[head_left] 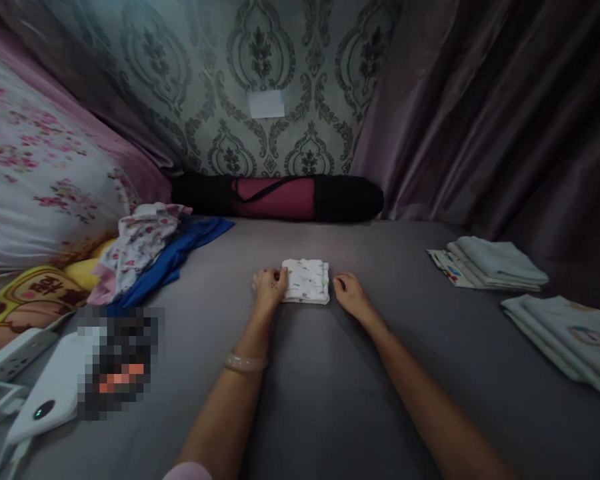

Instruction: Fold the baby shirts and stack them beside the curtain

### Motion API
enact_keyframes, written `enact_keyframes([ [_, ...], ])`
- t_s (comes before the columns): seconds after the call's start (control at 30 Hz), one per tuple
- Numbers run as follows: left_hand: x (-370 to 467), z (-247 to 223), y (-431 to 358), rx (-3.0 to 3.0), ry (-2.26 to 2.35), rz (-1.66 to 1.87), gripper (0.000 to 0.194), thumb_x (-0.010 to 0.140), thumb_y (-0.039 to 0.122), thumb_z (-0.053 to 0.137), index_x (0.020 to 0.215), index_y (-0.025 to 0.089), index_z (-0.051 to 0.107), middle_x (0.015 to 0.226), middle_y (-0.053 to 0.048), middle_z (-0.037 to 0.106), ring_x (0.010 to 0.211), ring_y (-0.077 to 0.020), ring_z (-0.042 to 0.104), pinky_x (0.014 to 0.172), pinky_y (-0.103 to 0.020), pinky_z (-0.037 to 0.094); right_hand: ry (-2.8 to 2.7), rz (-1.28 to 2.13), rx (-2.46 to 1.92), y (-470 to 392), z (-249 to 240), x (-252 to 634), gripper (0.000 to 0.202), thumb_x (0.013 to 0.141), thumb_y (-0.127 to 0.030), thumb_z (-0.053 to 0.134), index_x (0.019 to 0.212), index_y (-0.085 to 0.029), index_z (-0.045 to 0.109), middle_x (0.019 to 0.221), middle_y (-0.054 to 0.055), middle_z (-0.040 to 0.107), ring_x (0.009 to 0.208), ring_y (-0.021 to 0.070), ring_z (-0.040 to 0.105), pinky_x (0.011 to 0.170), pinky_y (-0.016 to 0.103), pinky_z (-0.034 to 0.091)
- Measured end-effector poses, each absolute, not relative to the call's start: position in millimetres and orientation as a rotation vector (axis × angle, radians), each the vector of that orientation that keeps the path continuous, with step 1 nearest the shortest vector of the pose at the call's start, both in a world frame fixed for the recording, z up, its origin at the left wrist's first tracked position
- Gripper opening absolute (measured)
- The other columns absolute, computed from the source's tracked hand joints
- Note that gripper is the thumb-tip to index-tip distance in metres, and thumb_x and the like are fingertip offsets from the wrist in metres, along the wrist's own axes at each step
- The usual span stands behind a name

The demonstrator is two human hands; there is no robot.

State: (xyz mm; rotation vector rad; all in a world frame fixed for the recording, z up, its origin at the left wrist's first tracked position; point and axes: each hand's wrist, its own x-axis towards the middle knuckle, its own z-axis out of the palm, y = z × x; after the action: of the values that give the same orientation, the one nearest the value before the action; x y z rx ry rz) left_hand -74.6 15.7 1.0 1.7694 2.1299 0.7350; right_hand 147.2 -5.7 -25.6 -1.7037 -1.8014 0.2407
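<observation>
A small white cloth with a sparse print [306,281] lies folded into a neat square on the grey sheet [300,373]. My left hand [270,288] is at its left edge, fingers curled and the thumb against the fabric. A pale bangle [246,362] circles that wrist. On the other side, a short gap from the cloth's right edge, my right hand [353,293] rests with loosely bent fingers. A small space shows between its thumb and forefinger, and it holds nothing.
Folded light cloths [500,261] and another folded pile [570,337] lie at right. Left are a rumpled printed garment [143,243], a blue garment [173,257], a white power bank [55,387] and a power strip [23,353]. A black-and-maroon long bag [275,198] lies along the wall.
</observation>
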Motion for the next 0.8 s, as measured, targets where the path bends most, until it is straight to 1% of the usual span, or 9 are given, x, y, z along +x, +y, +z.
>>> enact_keyframes([
  [0.1, -72.4, 4.0, 13.4, 1.743, 2.137, 0.69, 0.048, 0.087, 0.054, 0.044, 0.099, 0.018, 0.074, 0.106, -0.017, 0.066, 0.108, -0.0337, 0.054, 0.091, -0.043, 0.041, -1.865, 0.269, -1.875, -6.7, -10.3, 135.4, 0.034, 0.093, -0.03, 0.041, 0.093, -0.015, 0.071, 0.099, 0.014, 0.068, 0.098, 0.0212, 0.06, 0.09, 0.031, 0.042],
  [0.2, -72.3, 4.7, 13.9, 1.733, 2.144, 0.636, 0.05, 0.086, 0.055, 0.045, 0.103, 0.018, 0.074, 0.109, -0.018, 0.065, 0.11, -0.0339, 0.053, 0.093, -0.042, 0.04, -1.851, 0.29, -2.076, -7.8, 4.5, 123.5, 0.047, 0.095, -0.039, 0.035, 0.095, -0.011, 0.072, 0.104, 0.019, 0.067, 0.1, 0.0241, 0.06, 0.089, 0.032, 0.041],
  [0.3, -73.7, 3.9, 15.8, 1.766, 2.139, 0.59, 0.053, 0.085, 0.056, 0.045, 0.105, 0.017, 0.073, 0.11, -0.018, 0.065, 0.111, -0.0346, 0.053, 0.093, -0.041, 0.04, -1.792, 0.321, -2.194, -8.8, 14.9, 111.2, 0.054, 0.096, -0.045, 0.031, 0.099, -0.01, 0.072, 0.108, 0.021, 0.066, 0.103, 0.026, 0.06, 0.088, 0.033, 0.041],
  [0.47, -77.3, 2.2, 18.8, 1.796, 2.094, 0.537, 0.056, 0.084, 0.058, 0.044, 0.108, 0.015, 0.072, 0.113, -0.02, 0.066, 0.111, -0.0374, 0.055, 0.091, -0.045, 0.041, -1.644, 0.399, -2.259, -9.4, 24.5, 91.8, 0.053, 0.095, -0.047, 0.033, 0.106, -0.01, 0.069, 0.111, 0.02, 0.067, 0.106, 0.0281, 0.061, 0.087, 0.035, 0.044],
  [0.6, -78.5, 3.3, 21.7, 1.804, 2.034, 0.496, 0.06, 0.083, 0.06, 0.043, 0.11, 0.014, 0.07, 0.111, -0.02, 0.068, 0.11, -0.0408, 0.055, 0.089, -0.048, 0.041, -1.544, 0.524, -2.267, -8.1, 30.4, 83.4, 0.052, 0.092, -0.049, 0.038, 0.107, -0.01, 0.068, 0.109, 0.02, 0.068, 0.105, 0.0305, 0.063, 0.086, 0.038, 0.047],
  [0.73, -77.7, 2.9, 23.5, 1.799, 2.043, 0.504, 0.059, 0.079, 0.061, 0.046, 0.105, 0.014, 0.071, 0.105, -0.018, 0.07, 0.109, -0.0427, 0.056, 0.089, -0.052, 0.041, -1.463, 0.619, -2.254, -7.0, 34.7, 81.7, 0.053, 0.089, -0.05, 0.042, 0.109, -0.009, 0.068, 0.108, 0.02, 0.069, 0.104, 0.0322, 0.064, 0.085, 0.041, 0.049],
  [0.8, -78.0, 0.3, 24.6, 1.816, 1.999, 0.581, 0.057, 0.077, 0.061, 0.047, 0.1, 0.014, 0.071, 0.1, -0.018, 0.071, 0.105, -0.0425, 0.058, 0.088, -0.053, 0.042, -1.448, 0.648, -2.247, -6.2, 35.4, 82.5, 0.052, 0.087, -0.05, 0.045, 0.111, -0.009, 0.067, 0.11, 0.02, 0.068, 0.106, 0.032, 0.064, 0.086, 0.041, 0.049],
])
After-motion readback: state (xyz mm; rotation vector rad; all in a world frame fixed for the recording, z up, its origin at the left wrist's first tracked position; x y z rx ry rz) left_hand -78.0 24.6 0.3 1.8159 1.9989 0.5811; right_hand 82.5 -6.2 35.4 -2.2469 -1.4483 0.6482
